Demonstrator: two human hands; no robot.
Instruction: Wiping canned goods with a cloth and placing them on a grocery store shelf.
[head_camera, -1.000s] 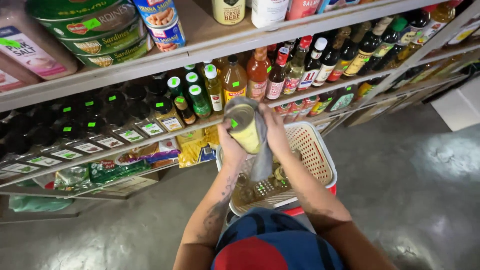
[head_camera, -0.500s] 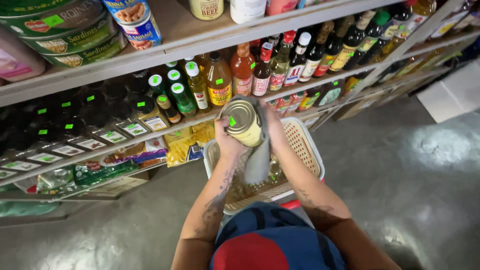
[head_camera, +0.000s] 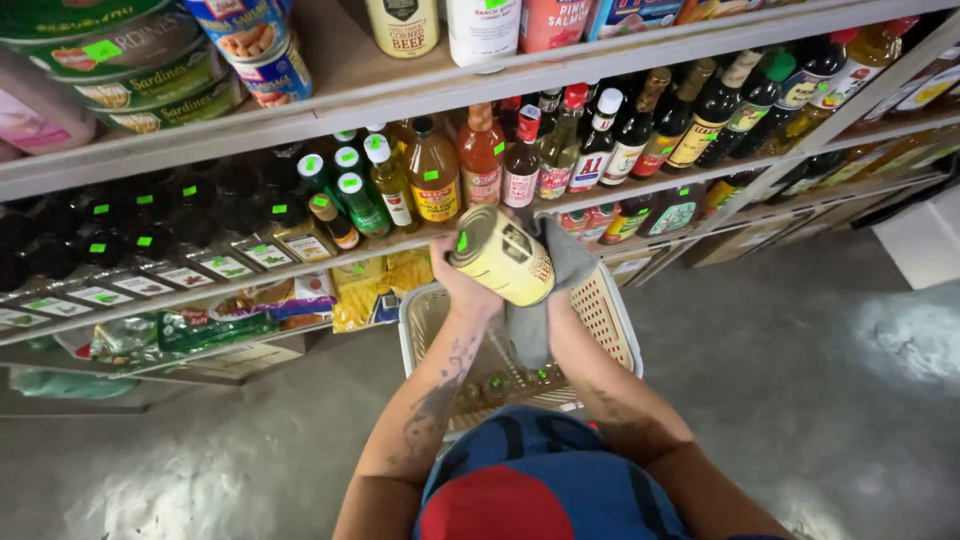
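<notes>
**Can held on its side above the basket, level with the sauce shelf**

The can (head_camera: 502, 256), pale yellow with a green sticker on its lid, lies tilted in the air, its long axis running from the lid at upper left down to the base at lower right. The left hand (head_camera: 462, 290) cups it from below and behind, fingers wrapped round the lid end. The right hand (head_camera: 560, 285) is mostly hidden behind the can and a grey cloth (head_camera: 545, 300); it seems pressed to the can's base end through the cloth, though I cannot tell how its fingers lie. Both hands are about equally near, one at each end

Straight beneath hangs the cream basket (head_camera: 610, 320), its rim open, with a few small things in the bottom. Just beyond the can runs the front edge of the bottle shelf (head_camera: 300, 262), crowded with bottles (head_camera: 480, 155) right to the lip. Above it, the top shelf (head_camera: 400, 95) carries more tins. The grey floor (head_camera: 800, 400) spreads to the right
</notes>
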